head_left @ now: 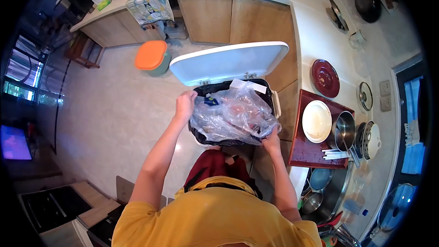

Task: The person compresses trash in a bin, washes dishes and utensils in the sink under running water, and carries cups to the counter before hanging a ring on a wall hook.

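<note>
In front of me stands a trash can (277,105) with its white lid (228,61) raised and a black liner (194,137) round its mouth. A crumpled clear plastic bag (238,112) fills the opening. My left hand (185,104) is closed on the bag's edge at the can's left side. At the near right corner, my right hand (271,141) pinches the same bag. Inside or under the plastic lies a dark blue wrapper (211,101). A white piece of card or paper (249,86) rests at the back, near the hinges.
An orange-lidded bin (151,55) stands on the floor, back left. On the right counter, a red tray (299,155) carries a white bowl (316,121), a steel pot (344,130) and white chopsticks or sticks. A dark red plate (325,78) lies behind it. The sink (336,192) holds pans.
</note>
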`<state>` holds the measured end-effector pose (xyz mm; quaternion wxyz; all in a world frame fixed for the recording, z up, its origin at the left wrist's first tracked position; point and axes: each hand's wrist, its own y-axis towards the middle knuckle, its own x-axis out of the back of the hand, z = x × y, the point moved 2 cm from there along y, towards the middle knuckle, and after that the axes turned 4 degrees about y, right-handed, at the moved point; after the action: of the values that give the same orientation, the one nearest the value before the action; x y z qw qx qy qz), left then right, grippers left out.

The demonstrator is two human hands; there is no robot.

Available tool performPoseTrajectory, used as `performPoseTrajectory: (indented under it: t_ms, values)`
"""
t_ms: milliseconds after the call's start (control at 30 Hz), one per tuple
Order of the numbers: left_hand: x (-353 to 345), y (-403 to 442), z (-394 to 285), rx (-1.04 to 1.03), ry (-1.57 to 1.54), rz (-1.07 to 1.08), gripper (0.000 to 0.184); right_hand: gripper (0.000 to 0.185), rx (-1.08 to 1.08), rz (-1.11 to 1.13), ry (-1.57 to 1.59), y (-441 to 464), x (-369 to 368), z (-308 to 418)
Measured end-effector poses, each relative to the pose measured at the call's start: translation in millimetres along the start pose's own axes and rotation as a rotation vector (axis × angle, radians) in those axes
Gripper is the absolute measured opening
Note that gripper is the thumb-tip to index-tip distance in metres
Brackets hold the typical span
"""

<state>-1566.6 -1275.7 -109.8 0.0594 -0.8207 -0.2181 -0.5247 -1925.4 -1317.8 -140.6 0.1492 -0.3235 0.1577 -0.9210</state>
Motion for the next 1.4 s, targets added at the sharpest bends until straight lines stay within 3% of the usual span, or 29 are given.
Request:
performPoseTrajectory:
  t_ms: [33, 67, 133, 167, 200, 267, 333, 367, 433, 500, 533, 600, 633, 667, 733, 767, 800, 867, 967, 1000, 1067, 1200, 1233, 1267, 1300, 1333, 1400]
  values:
    - [7.9, 2.5, -2.6, -0.101, -0.228, -0.181, 0.022, 0.063, -0.113, 0.189, 0.012, 0.3, -2.6, 5.2]
    - [16.7, 4.3, -12.1, -0.096, -0.225, -0.185, 0.022, 0.063, -0.110, 0.194, 0.010, -6.7, 2.3, 25.9]
    - [30.6, 8.6, -31.8, 0.077, -0.581, -0.080, 0.025, 0.037, -0.214, 0.665, -0.487, -34.0, -0.1, 71.3]
    - [28.7, 7.8, -30.9, 0.122, -0.709, -0.008, 0.026, 0.033, -0.038, 0.616, -0.661, -42.9, -5.6, 78.5]
    - [32.0, 6.4, -33.7, 0.124, -0.709, -0.013, 0.026, 0.031, 0.142, 0.559, -0.831, -52.0, -11.0, 82.5]
    - [47.1, -0.5, -46.9, -0.200, -0.465, -0.296, 0.024, 0.028, 0.165, 0.565, -0.797, -55.3, -21.9, 90.0]
    - [48.0, -21.6, -66.8, -0.290, -0.270, -0.433, 0.022, 0.025, 0.410, 0.605, -0.806, -53.0, -39.9, 102.1]
    - [42.5, -36.4, -79.4, -0.330, -0.195, -0.480, 0.024, 0.023, 0.414, 0.633, -0.746, -47.2, -53.3, 109.8]
    - [7.4, -61.3, -85.1, -0.325, -0.297, -0.206, 0.024, 0.021, 0.424, 0.661, -0.689, -15.9, -80.8, 105.8]
    - [-41.2, -76.7, -68.8, 0.105, -0.252, 0.320, 0.027, 0.028, 0.569, 0.618, -0.362, 26.8, -116.8, 80.5]
    - [-39.0, -80.0, -63.4, 0.107, -0.247, 0.313, 0.027, 0.028, 0.578, 0.620, -0.361, 36.3, -119.1, 73.4]
    - [-37.0, -86.9, -53.1, -0.114, 0.099, 0.690, 0.032, 0.057, 0.843, 0.288, -0.444, 48.4, -99.3, 72.6]
    - [-42.9, -88.9, -42.5, -0.304, 0.389, 0.851, 0.041, 0.067, 0.816, 0.183, -0.386, 59.4, -80.1, 75.7]
    - [-37.5, -88.4, -38.8, -0.296, 0.381, 0.858, 0.041, 0.078, 0.785, 0.085, -0.330, 60.1, -47.7, 102.9]
    - [-27.8, -86.6, -32.4, -0.327, 0.644, 1.029, 0.034, 0.075, 0.706, -0.111, -0.184, 54.3, 5.4, 141.9]
    - [-37.0, -88.7, -16.5, -0.037, 0.447, 1.121, 0.036, 0.075, 0.708, -0.113, -0.188, 58.1, 19.1, 146.6]
    - [-29.1, -84.4, -17.8, -0.042, 0.446, 1.118, 0.036, 0.073, 0.649, -0.084, -0.231, 62.8, 30.4, 147.7]
    - [-12.7, -71.9, -27.0, -0.428, 0.741, 1.103, 0.029, 0.072, 0.586, -0.063, -0.274, 61.6, 37.5, 149.2]
    - [27.8, -52.7, -55.8, -0.424, 0.549, 0.906, 0.027, 0.073, 0.621, -0.069, -0.315, 44.5, 24.7, 154.2]
    - [26.4, -41.5, -59.1, -0.424, 0.548, 0.908, 0.027, 0.067, 0.633, -0.168, -0.149, 37.1, 18.4, 155.9]
    - [16.1, -19.3, -77.7, -0.409, -0.031, 1.040, 0.028, 0.060, 0.634, -0.265, 0.019, 29.8, 0.4, 141.3]
    - [-43.6, -3.9, -74.1, -0.440, -0.065, 0.961, 0.034, 0.025, 1.073, -0.465, -0.120, 5.4, -37.6, 124.4]
    - [-44.8, -3.0, -66.2, -0.420, 0.167, 0.961, 0.037, 0.025, 1.073, -0.469, -0.127, 5.2, -42.9, 122.9]
    - [-44.6, -2.7, -57.9, -0.394, 0.397, 0.953, 0.040, 0.030, 0.942, -0.162, -0.268, 11.5, -54.5, 117.3]
    - [-54.0, -5.0, -43.3, -0.398, 0.393, 0.952, 0.040, 0.037, 0.792, 0.139, -0.397, 16.5, -63.5, 109.5]
    - [-75.8, -10.8, -18.5, -0.408, 0.540, 1.015, 0.045, 0.037, 0.790, 0.138, -0.400, 17.7, -62.9, 105.1]
    - [-124.3, -20.2, 14.5, -0.422, 0.694, 1.073, 0.051, 0.059, 0.540, 0.178, -0.975, 27.0, -61.5, 88.6]
